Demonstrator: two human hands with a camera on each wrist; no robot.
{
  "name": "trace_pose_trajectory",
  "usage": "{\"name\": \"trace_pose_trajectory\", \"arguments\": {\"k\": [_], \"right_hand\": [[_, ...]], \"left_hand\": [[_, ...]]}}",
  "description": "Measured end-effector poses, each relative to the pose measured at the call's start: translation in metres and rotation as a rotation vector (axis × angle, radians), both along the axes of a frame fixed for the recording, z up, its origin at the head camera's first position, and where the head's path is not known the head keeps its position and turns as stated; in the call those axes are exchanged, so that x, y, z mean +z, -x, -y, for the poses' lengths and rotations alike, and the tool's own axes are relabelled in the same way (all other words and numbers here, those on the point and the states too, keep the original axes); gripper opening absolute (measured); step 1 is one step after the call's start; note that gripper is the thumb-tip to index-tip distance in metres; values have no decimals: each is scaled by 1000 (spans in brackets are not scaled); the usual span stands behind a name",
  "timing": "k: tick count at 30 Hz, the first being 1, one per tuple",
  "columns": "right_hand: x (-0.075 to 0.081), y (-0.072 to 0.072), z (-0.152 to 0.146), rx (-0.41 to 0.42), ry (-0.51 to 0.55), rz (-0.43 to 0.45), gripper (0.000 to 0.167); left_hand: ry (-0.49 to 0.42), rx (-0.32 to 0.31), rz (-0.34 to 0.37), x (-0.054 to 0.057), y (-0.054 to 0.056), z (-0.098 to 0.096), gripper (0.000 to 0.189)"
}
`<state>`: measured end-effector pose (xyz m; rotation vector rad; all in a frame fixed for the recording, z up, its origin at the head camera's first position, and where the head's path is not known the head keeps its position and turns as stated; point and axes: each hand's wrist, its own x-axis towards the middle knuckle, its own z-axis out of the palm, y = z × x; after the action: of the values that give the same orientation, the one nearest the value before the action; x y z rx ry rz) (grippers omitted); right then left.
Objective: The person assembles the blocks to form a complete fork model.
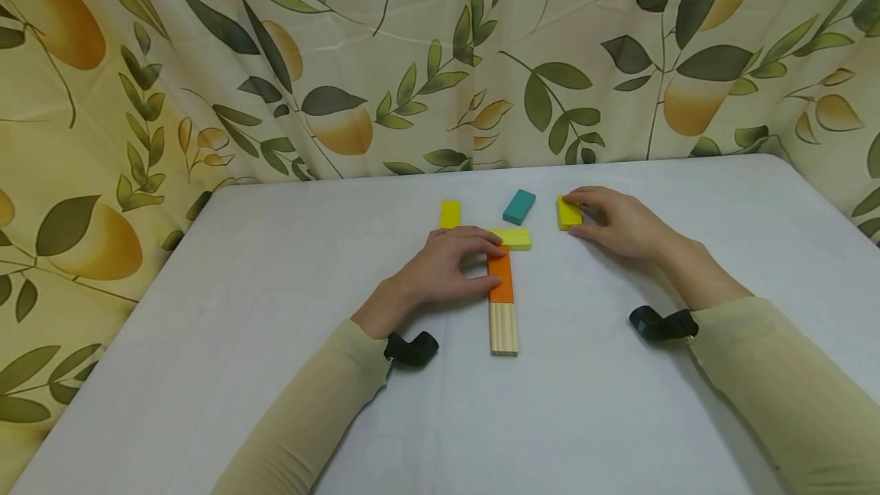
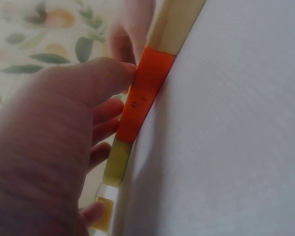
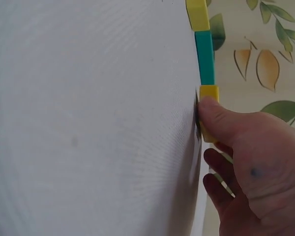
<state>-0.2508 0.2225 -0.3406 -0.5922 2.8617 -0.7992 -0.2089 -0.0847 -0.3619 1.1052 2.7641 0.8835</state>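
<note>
My right hand (image 1: 622,224) pinches a yellow block (image 1: 569,214) at the right of the group, thumb on its near side and a finger on its far side. My left hand (image 1: 450,266) rests over the left edge of an orange block (image 1: 502,281), its thumb and fingers touching the block and holding nothing up. A natural wood block (image 1: 503,329) adjoins the orange one's near end. A yellow-green block (image 1: 514,239) lies crosswise at its far end, partly under the left fingers. Another yellow block (image 1: 450,214) shows just beyond the left hand, its near end hidden.
A teal block (image 1: 519,207) lies at a slant between the yellow-green block and the right hand. White cloth covers the table (image 1: 577,403). Behind the far edge hangs a leaf-and-fruit patterned curtain (image 1: 426,128). Dark wrist cameras sit at both cuffs.
</note>
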Motion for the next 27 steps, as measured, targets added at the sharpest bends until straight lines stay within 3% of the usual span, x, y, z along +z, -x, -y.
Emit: {"name": "trace_pose_trajectory", "arguments": {"k": [27], "right_hand": [[5,-7,19,57,7,-49,56]], "left_hand": [[23,5,8,2,-1,0,36]]}}
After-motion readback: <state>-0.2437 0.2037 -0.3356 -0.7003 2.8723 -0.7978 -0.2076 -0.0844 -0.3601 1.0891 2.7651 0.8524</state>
